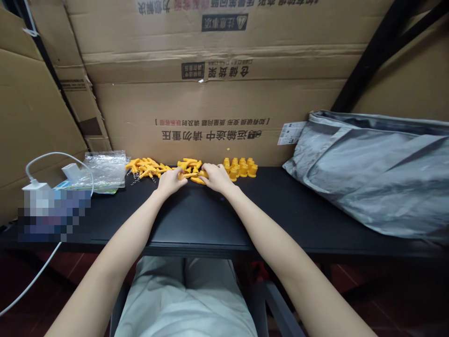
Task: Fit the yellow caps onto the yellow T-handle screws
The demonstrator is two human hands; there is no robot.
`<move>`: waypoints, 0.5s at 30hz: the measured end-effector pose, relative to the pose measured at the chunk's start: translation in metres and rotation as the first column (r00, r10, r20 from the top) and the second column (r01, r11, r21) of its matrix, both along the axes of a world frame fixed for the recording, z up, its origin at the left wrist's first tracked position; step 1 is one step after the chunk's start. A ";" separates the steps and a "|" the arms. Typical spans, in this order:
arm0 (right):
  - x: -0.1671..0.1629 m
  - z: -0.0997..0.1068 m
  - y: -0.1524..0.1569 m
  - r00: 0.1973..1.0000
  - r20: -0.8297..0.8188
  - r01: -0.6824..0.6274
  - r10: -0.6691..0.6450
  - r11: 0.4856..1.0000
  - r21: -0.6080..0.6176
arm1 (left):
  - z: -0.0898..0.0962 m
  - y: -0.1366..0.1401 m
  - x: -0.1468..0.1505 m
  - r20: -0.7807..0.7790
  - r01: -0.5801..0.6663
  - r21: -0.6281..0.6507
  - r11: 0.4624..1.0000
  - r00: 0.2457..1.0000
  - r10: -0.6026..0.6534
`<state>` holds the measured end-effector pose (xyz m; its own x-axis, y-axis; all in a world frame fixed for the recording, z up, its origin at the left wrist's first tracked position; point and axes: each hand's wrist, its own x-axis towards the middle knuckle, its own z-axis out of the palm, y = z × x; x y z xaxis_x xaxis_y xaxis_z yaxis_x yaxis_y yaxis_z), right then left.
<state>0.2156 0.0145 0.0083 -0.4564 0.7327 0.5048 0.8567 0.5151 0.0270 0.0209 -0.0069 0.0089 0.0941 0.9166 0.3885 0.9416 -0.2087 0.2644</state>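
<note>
My left hand point(170, 181) is closed on a small yellow plastic piece point(181, 176) at the back of the black table. Close on its right, my right hand point(218, 177) grips a rounded yellow plastic part point(203, 173). A thin yellow length spans the gap between the two hands; whether it joins both parts I cannot tell. Branched orange-yellow pieces point(143, 164) lie heaped left of my left hand, with small dark coiled bits beside them. More yellow pieces point(189, 163) lie behind my hands. Cup-shaped yellow parts point(242, 167) stand in rows right of my right hand.
Cardboard point(217, 103) walls off the back of the black table point(199, 220). A large grey bag point(372, 173) takes up the right side. At left are clear plastic wrapping point(105, 171), a white charger point(37, 192) with its cable, and a blurred-out patch.
</note>
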 end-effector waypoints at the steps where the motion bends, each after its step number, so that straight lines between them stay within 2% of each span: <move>1: 0.000 0.000 0.000 1.000 -0.002 0.011 -0.011 1.000 0.010 | -0.001 0.001 -0.001 -0.010 -0.001 -0.005 1.000 1.000 0.001; 10: 0.000 0.004 -0.001 0.997 -0.046 0.072 -0.069 0.995 0.067 | -0.009 0.012 -0.008 -0.053 -0.096 -0.092 0.991 0.994 0.091; 15: 0.007 0.017 -0.002 0.966 -0.105 0.241 -0.236 0.970 0.033 | -0.010 0.015 -0.011 -0.004 -0.140 -0.099 0.985 0.990 0.140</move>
<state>0.2231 0.0125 0.0251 -0.2172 0.7898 0.5736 0.9541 0.2959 -0.0461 0.0096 0.0082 -0.0010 -0.0391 0.9546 0.2953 0.9589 -0.0473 0.2798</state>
